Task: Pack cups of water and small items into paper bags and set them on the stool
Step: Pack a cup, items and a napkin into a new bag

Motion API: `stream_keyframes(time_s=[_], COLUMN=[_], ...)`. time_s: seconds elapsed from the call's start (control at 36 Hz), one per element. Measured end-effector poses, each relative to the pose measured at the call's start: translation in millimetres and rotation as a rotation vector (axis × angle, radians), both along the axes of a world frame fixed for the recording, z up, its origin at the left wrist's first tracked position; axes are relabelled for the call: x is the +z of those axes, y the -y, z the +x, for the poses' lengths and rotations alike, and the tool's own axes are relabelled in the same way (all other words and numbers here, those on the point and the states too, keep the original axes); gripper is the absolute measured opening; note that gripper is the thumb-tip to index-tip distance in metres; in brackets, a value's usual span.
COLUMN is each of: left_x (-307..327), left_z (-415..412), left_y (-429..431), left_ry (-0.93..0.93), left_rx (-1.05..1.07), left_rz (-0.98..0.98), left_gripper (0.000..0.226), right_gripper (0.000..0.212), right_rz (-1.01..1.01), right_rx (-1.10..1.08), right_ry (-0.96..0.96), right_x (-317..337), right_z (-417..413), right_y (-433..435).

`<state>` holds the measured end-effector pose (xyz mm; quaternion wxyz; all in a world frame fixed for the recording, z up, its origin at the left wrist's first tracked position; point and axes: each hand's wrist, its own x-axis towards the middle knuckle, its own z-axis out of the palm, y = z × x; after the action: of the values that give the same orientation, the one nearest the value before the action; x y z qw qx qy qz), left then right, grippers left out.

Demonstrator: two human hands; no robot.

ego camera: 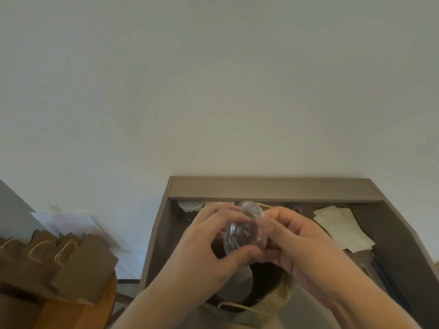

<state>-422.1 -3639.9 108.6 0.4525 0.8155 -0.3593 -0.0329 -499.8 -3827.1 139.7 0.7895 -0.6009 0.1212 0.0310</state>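
Dim, flat indoor light, soft overall blur, wide-angle bending at edges, muddy shadows

Single head-worn view, forward and down, close over the desk (270, 189).
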Motion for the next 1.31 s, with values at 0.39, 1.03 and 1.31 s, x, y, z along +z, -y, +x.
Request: stream_keyframes(time_s=[0.39,1.03,1.31], left_x=[-7.5,-7.6,-6.1], left_z=[-1.6,-3.9,-4.7], left_y=[-3.8,1.7,1.6], left_ry=[-0.289,-0.026,-0.159], left_rx=[-0.027,0.068,-0.040], left_rz=[-0.158,-0.163,-0.130], left_gripper=[0.037,0.056,0.060], right_gripper=[0.028,0.028,0.010], right_rz=[-0.236,-0.379,-0.489], right_rx=[0.008,-0.069,-0.064], right_ry=[0.123,0.273,0.303], right_x=[0.9,-11.1,-19.8], right_z=[-6.2,-3.9,-3.2], right_y=[-5.3,-13.2,-12.9])
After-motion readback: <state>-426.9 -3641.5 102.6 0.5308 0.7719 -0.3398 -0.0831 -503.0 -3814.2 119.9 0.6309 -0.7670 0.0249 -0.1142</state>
